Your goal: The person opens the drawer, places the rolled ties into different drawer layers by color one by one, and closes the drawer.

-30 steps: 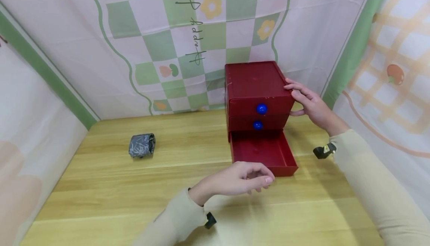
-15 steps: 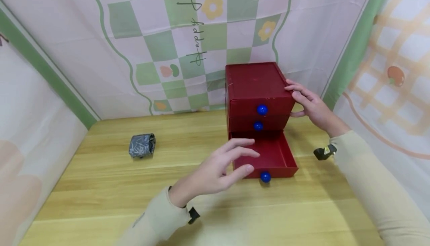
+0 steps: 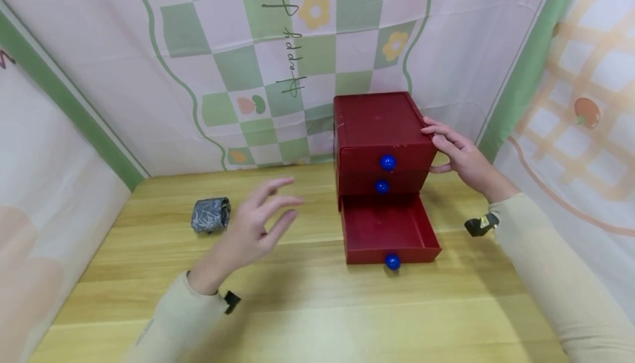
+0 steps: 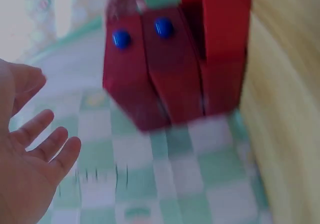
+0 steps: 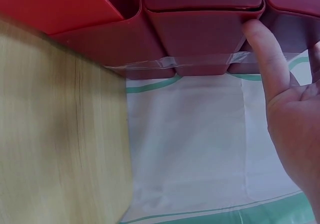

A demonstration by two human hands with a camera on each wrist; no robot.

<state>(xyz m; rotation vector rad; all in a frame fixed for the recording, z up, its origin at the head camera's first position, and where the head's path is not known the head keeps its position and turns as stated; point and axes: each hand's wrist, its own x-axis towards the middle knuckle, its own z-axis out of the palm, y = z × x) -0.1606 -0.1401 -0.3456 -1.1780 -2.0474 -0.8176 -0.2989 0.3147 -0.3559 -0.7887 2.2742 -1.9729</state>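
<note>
A dark red three-drawer box (image 3: pixel 379 120) stands toward the back of the table, its bottom drawer (image 3: pixel 387 231) pulled out with nothing inside. Blue round knobs (image 3: pixel 388 162) sit on the drawer fronts. My right hand (image 3: pixel 461 156) rests against the box's right side, fingertips on its top edge; in the right wrist view one finger (image 5: pixel 267 54) touches the side wall. My left hand (image 3: pixel 258 225) hovers over the table with fingers spread, holding nothing, between the box and a rolled dark grey patterned bundle (image 3: pixel 208 215). In the left wrist view the left fingers (image 4: pixel 50 139) are apart from the box.
The wooden table (image 3: pixel 317 308) meets a patterned cloth curtain (image 3: pixel 248 65) behind the box. More cloth hangs at the left (image 3: pixel 39 187) and right sides. Clear tape (image 5: pixel 200 60) runs along the box's right side.
My left hand has moved leftward from the open drawer's front toward the rolled bundle, its fingers spreading and the bottom knob coming into view. The right hand stays on the box.
</note>
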